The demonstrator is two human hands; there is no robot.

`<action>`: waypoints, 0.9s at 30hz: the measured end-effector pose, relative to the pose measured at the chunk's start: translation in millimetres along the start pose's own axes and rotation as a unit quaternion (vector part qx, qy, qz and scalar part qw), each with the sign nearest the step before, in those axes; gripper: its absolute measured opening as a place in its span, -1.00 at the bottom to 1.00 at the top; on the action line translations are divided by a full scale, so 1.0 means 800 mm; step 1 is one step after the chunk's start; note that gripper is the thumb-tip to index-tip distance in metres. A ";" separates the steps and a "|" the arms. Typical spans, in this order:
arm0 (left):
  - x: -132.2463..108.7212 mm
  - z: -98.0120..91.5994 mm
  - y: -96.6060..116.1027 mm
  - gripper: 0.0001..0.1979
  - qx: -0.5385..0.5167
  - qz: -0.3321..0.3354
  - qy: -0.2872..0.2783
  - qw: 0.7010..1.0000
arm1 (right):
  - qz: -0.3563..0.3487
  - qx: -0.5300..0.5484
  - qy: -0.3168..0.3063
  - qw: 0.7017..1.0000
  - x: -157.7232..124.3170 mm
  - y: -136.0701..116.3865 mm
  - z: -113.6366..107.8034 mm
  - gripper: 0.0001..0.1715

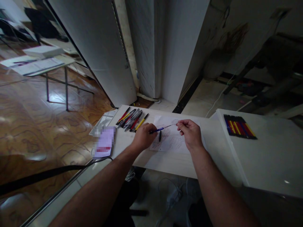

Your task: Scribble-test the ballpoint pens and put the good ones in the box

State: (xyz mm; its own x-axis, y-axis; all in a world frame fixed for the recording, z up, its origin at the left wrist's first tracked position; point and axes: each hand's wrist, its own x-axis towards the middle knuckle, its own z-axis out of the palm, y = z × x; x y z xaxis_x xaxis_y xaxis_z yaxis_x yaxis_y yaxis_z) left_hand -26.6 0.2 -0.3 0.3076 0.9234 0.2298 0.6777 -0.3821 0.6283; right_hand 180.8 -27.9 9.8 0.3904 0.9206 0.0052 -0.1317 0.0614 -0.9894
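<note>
1. White desk (pixel 165 162) in a dim room, set before a tall grey cabinet (pixel 99 60); patterned wooden floor (pixel 21 132) spreads off to the left.

2. On the desk, a paper (pixel 175 145) covered in faint scribbles lies beneath the person's hands, with a short black piece (pixel 160 136) resting on it.

3. The left hand (pixel 143 136) has its grip closed around a blue pen (pixel 160 129), which is held above the paper, slanting slightly up to the right.

4. The right hand (pixel 190 132) has its grip pinched at the pen's thin end (pixel 168 125) (whether on the slender rod itself or on something small and clear there, one cannot tell).

5. For good handling, both hands would do best to line up along the pen's length, since sideways pressure could bend so slim a part; a light fingertip pinch on the right and a firmer hold on the left seem suited.

6. Working low over the paper seems wise, so that any dropped part lands in sight.

7. Loose pens (pixel 133 119) lie heaped to the left, near a phone (pixel 104 142); a neat row of pens (pixel 239 126) rests on the white surface (pixel 272 157) at right.
</note>
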 end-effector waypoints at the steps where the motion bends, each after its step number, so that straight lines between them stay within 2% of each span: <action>1: 0.000 0.000 0.000 -0.93 0.001 -0.001 -0.001 1.000 | 0.000 -0.002 0.001 1.000 0.000 0.000 0.000 -0.78; 27: -0.002 0.001 0.003 -0.90 -0.008 0.011 -0.003 1.000 | 0.037 -0.046 -0.038 0.998 -0.003 0.004 0.003 -0.71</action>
State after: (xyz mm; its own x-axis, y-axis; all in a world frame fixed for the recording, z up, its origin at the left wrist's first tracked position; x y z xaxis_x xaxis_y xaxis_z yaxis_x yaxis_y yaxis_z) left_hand -25.1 -1.9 0.5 0.3251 0.9149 0.2394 0.6599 -0.4008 0.6356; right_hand 177.4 -29.2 6.7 0.3124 0.9480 -0.0616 -0.0715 -0.0412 -0.9966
